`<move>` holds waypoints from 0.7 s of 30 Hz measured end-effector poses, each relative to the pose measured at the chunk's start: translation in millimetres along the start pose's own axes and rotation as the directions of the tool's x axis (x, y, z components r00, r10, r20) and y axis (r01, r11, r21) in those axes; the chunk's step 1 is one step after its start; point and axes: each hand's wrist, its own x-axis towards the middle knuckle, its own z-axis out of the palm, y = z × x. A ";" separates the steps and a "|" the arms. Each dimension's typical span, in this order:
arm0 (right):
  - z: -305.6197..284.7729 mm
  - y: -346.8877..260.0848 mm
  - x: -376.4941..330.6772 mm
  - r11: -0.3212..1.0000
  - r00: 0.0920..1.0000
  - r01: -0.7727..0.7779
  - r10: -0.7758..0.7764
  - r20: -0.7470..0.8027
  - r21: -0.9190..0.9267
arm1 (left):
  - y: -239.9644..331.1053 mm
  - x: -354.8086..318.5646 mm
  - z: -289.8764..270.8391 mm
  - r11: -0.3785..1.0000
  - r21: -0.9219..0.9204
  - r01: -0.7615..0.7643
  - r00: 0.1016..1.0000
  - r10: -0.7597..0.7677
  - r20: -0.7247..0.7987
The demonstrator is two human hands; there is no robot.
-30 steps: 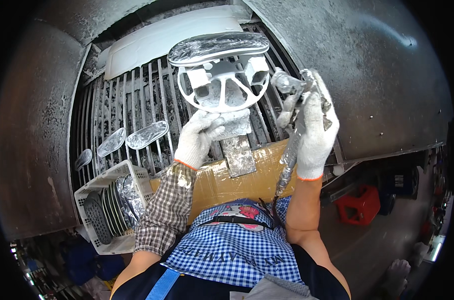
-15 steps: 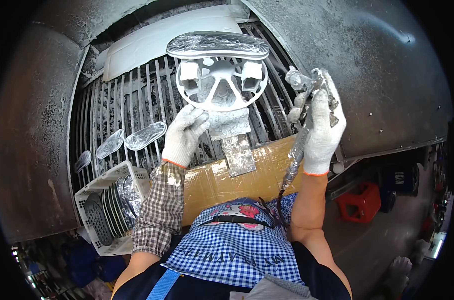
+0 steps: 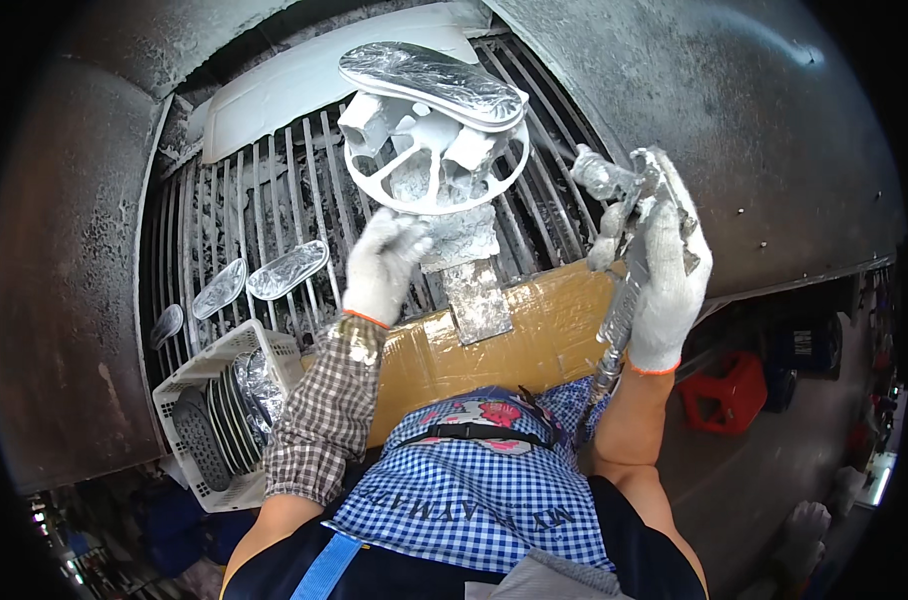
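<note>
A foil-wrapped sole-shaped piece (image 3: 429, 85) rests tilted on two white-coated blocks of a spoked turntable wheel (image 3: 434, 210). My left hand (image 3: 379, 265), in a white knit glove, is at the wheel's near rim with its fingers bent; they are slightly blurred, so their grip does not show clearly. On the right, my gloved right hand (image 3: 672, 280) is closed round a paint-crusted spray gun (image 3: 622, 300). The gun's head points left toward the wheel, with a gap between them. A crusted metal support (image 3: 477, 305) stands under the wheel.
Slatted bars (image 3: 259, 190) lie beneath, between metal booth walls (image 3: 774, 130). Several foil-covered soles (image 3: 289, 270) lie on the left bars. Beside my left forearm, a white plastic basket (image 3: 179, 385) holds stacked soles. Taped brown cardboard (image 3: 554, 310) covers the near edge. A red stool (image 3: 724, 395) stands lower right.
The wheel has turned, so the sole-shaped piece now slants down to the right. My right hand and the spray gun have moved slightly right and nearer. My left hand has shifted slightly right.
</note>
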 end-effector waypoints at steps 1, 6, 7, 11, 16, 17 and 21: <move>-4.2 3.3 2.3 0.999 1.000 0.013 -0.012 0.018 -0.048 | -7.7 -1.6 2.8 1.000 -0.002 0.014 1.000 -0.014 0.010; -6.6 0.6 1.6 1.000 0.998 -0.031 0.031 0.051 -0.002 | -22.5 -9.3 30.2 0.991 -0.130 0.033 0.996 -0.022 0.086; -4.6 -1.9 1.0 0.999 0.997 -0.037 0.037 0.063 0.002 | -21.1 -7.1 26.8 0.989 -0.147 0.035 0.994 -0.019 0.109; -14.6 10.4 6.5 0.985 0.996 0.069 -0.060 0.059 -0.158 | -7.8 -2.3 18.7 0.990 -0.142 -0.007 0.995 0.021 0.097; -7.3 4.5 6.1 0.999 0.994 -0.035 0.035 0.101 0.004 | 11.7 -5.4 17.3 0.998 -0.066 -0.007 0.997 0.011 0.073; -4.8 1.3 3.7 0.996 0.991 -0.086 0.084 0.105 0.022 | 14.0 -6.1 17.9 0.998 -0.063 -0.014 0.997 0.019 0.076; -2.3 2.3 4.6 0.998 0.992 -0.058 0.053 0.115 0.033 | 26.9 0.2 -0.8 0.998 -0.032 -0.047 0.995 0.050 0.091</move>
